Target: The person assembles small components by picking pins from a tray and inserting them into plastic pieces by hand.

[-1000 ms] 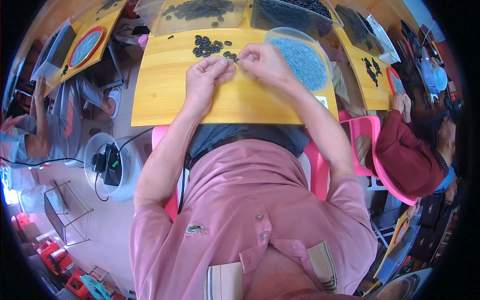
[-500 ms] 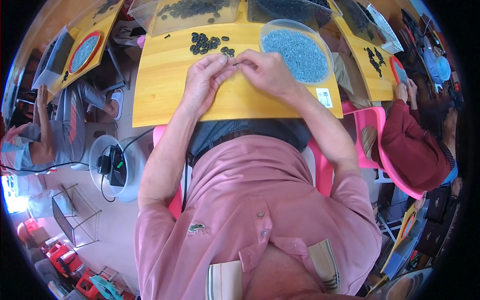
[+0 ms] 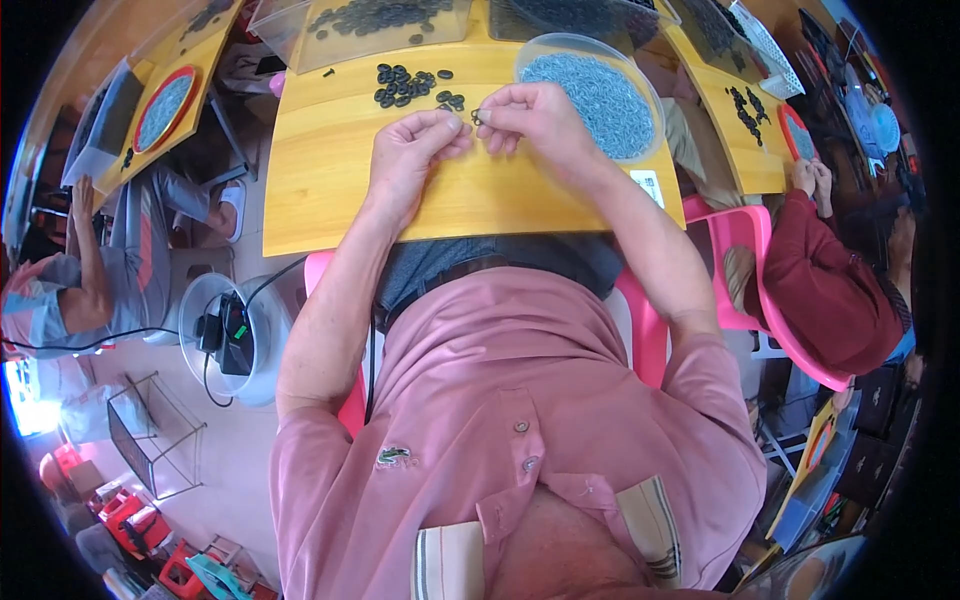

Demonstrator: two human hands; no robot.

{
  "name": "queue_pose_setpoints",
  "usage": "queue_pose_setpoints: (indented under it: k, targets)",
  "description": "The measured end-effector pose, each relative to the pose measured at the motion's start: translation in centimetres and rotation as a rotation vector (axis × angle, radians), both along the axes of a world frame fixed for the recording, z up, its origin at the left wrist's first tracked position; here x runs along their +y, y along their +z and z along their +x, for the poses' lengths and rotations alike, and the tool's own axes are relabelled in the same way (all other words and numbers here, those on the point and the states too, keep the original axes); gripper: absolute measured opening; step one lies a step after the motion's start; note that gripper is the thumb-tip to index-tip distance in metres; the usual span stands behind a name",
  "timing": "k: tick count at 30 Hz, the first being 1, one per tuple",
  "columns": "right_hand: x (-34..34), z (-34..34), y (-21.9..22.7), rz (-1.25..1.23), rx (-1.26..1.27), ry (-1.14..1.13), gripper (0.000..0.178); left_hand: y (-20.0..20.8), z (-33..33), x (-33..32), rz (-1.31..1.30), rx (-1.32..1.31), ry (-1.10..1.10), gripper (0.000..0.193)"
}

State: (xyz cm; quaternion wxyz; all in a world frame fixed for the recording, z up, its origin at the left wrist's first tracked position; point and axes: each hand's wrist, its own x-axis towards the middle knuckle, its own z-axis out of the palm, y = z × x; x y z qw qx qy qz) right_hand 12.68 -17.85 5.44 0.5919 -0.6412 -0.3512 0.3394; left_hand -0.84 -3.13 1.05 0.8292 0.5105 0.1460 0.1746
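Over the yellow table, my left hand (image 3: pixel 415 152) is closed, thumb and fingertips pressed together. Whatever it may hold is hidden. Beside it my right hand (image 3: pixel 540 122) pinches a small dark metal piece, ring- or hook-shaped (image 3: pixel 477 116), between thumb and forefinger. A narrow gap parts the two sets of fingertips. Just beyond them lie a few black oval pieces (image 3: pixel 455 101), with a larger pile of black oval pieces (image 3: pixel 392 90) behind to the left. A round clear tub (image 3: pixel 657 120) full of small silvery-blue metal pieces stands beyond my right hand.
Clear bins (image 3: pixel 285 40) of black parts line the table's (image 3: pixel 320 200) far edge. One small black piece (image 3: pixel 329 72) lies alone at the left. People work at neighbouring tables on both sides. A white bucket (image 3: pixel 260 370) with a black plug adapter and cables stands at floor left.
My hands have drawn slightly apart at the fingertips. The right hand has moved a little up and away, and the small metal piece now shows in its pinch.
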Motion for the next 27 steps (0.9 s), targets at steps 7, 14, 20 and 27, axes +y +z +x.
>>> queue_pose_setpoints:
  k: [7,14,20,27]
  targets:
    - [-0.09,-0.06,0.36,-0.024,-0.034,0.011,0.020,0.02,0.04,-0.27,0.121,0.038,0.001,0.017]
    - [-0.29,-0.10,0.45,-0.041,-0.053,0.021,0.019,0.06,0.08,-0.47,0.162,0.063,-0.002,0.017]
    - [-0.21,0.22,0.32,-0.060,-0.094,0.020,0.017,0.16,0.04,-0.52,0.168,0.060,0.001,0.017]
    - [-0.13,0.16,0.35,-0.071,-0.109,0.031,0.018,0.04,0.01,-0.41,0.178,0.088,-0.010,0.017]
